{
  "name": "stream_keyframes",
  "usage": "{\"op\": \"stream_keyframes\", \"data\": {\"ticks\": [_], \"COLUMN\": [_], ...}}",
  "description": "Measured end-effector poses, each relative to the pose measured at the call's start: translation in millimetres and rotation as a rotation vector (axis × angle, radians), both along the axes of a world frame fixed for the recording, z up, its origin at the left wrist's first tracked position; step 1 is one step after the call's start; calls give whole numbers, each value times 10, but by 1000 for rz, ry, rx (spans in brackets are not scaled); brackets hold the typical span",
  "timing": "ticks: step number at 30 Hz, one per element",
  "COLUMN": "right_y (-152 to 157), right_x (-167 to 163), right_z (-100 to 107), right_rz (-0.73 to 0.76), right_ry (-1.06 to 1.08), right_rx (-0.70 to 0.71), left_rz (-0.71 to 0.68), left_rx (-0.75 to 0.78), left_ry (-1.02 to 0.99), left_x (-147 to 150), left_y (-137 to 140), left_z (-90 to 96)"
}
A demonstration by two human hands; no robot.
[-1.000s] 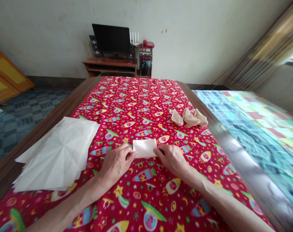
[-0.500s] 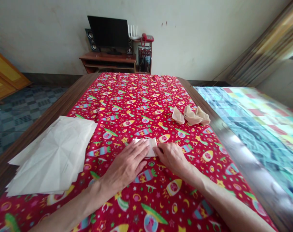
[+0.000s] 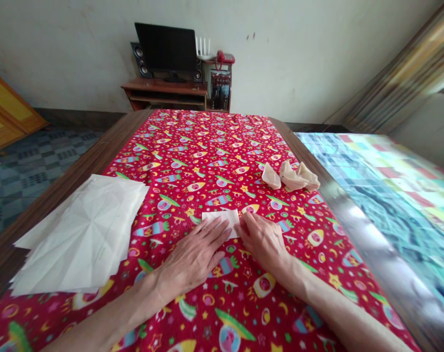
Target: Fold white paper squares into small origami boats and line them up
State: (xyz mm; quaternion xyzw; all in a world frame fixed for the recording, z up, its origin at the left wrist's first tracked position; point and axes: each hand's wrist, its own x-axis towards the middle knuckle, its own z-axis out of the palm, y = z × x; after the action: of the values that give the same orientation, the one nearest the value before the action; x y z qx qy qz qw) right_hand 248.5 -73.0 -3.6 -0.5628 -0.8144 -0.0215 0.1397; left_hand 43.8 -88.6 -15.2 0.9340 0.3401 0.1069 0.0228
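Observation:
A small folded piece of white paper lies on the red patterned cloth in front of me. My left hand rests flat across its left and near part, fingers stretched out. At the paper's right edge, my right hand is closed, with the thumb and curled fingers against that edge. The fingertips of the right hand are partly hidden. To the left is a stack of creased white paper sheets. Several folded cream paper pieces sit beyond my right hand.
The cloth covers most of a brown wooden table. A bed with a blue and checked cover is on the right. Against the far wall stand a desk with a monitor, and a red telephone.
My left hand has shifted slightly toward me and right, so more of the folded paper's far side shows. My right hand has turned a little at the paper's right edge.

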Motion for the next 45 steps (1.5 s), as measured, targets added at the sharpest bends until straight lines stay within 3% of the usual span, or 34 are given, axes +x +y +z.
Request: {"op": "stream_keyframes", "data": {"ticks": [3,5,12,17,22,27,31,37,42,45], "right_y": [-141,-238,-351,-356,-413,-409,-224,93,81,62], "right_x": [-5,-7,152,267,333,351,300,124,46,74], "right_z": [-32,-60,-102,-114,-154,-89,-6,-35,-118,-50], "right_rz": [244,414,472,435,398,315,121,-22,-8,29], "right_ry": [1,-16,-48,-66,-69,111,371,386,446,534], "right_rx": [162,182,-80,-88,-6,63,-12,-215,-217,-116], "left_rz": [-2,14,13,47,65,75,94,100,110,150], "left_rx": [-10,-16,26,55,81,92,76,72,74,85], "left_ry": [-20,-51,-2,52,72,20,-93,-118,-163,-215], "left_x": [8,12,-87,-263,-409,-441,-415,-400,-391,-385], "left_y": [-6,-9,-65,-147,-204,-206,-201,-205,-204,-193], "left_z": [8,12,18,16,29,-17,-67,-62,-60,-42]}}
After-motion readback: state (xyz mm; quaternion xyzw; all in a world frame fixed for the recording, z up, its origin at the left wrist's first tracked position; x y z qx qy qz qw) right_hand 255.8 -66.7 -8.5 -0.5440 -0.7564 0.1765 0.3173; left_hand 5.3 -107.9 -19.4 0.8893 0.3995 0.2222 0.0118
